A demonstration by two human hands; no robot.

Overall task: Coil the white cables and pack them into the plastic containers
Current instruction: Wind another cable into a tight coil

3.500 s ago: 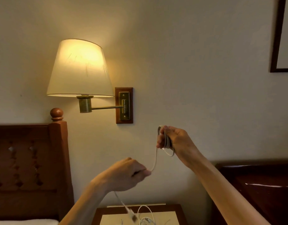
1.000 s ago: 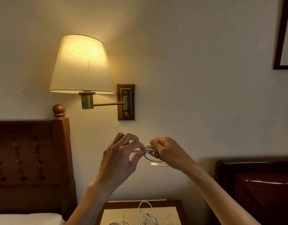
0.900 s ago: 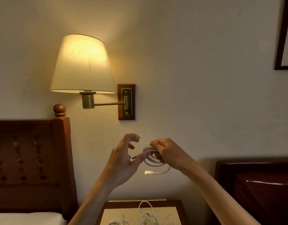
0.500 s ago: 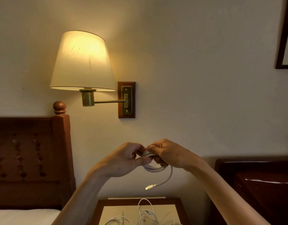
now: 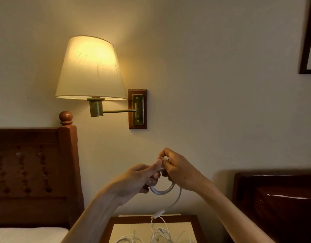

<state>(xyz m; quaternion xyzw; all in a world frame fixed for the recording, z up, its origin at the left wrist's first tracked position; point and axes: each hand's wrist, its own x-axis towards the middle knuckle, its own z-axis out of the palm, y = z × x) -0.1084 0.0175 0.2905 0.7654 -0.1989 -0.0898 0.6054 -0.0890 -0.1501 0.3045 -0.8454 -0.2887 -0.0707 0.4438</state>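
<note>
A coiled white cable (image 5: 162,190) hangs between both hands in front of the wall. My left hand (image 5: 139,181) pinches the coil from the left. My right hand (image 5: 177,170) grips its top from the right, fingers curled. The cable's free end with a white plug (image 5: 158,214) dangles below the coil. Several loose white cables (image 5: 158,234) lie tangled on the nightstand (image 5: 195,223) at the bottom edge. No plastic container is in view.
A lit wall lamp (image 5: 90,71) hangs on a brass arm above the hands. A carved wooden headboard (image 5: 33,172) and white bedding (image 5: 28,235) are at the left. Dark wooden furniture (image 5: 277,199) stands at the right. A picture frame (image 5: 307,41) hangs top right.
The loose tail has been wound up and the hands have come together on the coil. Over the last half second the coil dropped a little and the plug end hangs lower.
</note>
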